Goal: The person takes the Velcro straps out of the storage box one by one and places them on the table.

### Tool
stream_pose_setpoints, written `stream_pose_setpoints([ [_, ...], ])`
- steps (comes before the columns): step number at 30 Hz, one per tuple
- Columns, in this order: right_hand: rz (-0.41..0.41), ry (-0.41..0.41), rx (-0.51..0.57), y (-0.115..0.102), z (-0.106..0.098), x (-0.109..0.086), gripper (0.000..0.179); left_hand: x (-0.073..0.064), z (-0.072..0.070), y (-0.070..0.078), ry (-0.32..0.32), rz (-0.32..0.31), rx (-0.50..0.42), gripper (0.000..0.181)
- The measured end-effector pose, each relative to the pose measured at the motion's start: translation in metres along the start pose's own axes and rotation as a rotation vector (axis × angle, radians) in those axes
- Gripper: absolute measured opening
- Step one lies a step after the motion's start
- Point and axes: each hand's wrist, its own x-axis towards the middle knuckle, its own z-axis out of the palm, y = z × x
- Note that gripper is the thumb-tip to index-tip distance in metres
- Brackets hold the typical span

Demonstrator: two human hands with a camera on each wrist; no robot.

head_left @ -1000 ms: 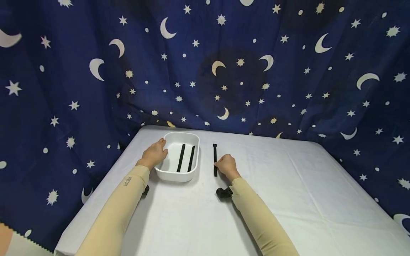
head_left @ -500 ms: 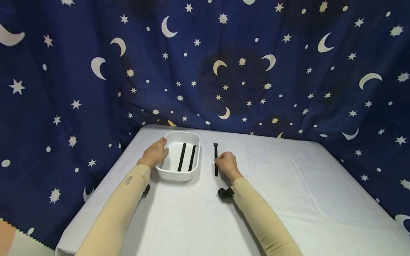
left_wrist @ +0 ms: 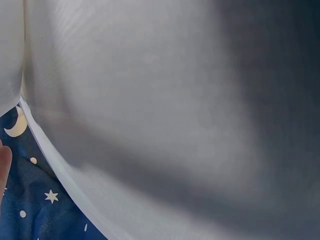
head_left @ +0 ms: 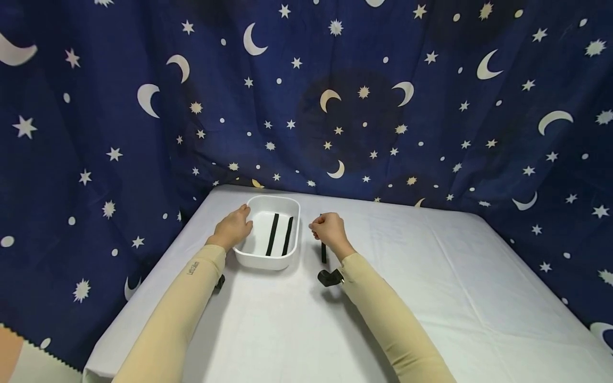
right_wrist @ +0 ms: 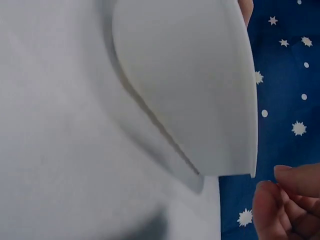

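Note:
My left hand (head_left: 232, 229) grips the left wall of a white rectangular tub (head_left: 263, 263), its thumb over the rim. Inside the tub lie two flat black straps (head_left: 272, 234), side by side. Just right of the tub, my right hand (head_left: 329, 229) hovers over the table with curled fingers. No object shows between its thumb and fingertips in the right wrist view. Another black strap (head_left: 323, 254) lies on the table under this hand, which hides its middle. The right wrist view has the tub's outer wall (right_wrist: 185, 90) beside my curled fingers (right_wrist: 268, 210).
A white cloth (head_left: 273, 330) covers the table. Behind it and along both sides hangs a dark blue curtain (head_left: 354, 111) with moons and stars. A black wrist camera (head_left: 330, 277) sticks out below my right wrist.
My right hand has come off the strap on the table and shifted a little up and left, towards the tub. That strap stays in place, and my left hand still holds the tub.

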Motion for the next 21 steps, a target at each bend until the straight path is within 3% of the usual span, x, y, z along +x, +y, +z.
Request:
stream_pose_setpoints([
  [21, -0.086, -0.055, -0.07, -0.041, 0.025, 0.001, 0.008, -0.001, 0.004, 0.0, 0.025, 0.016, 0.012, 0.058],
])
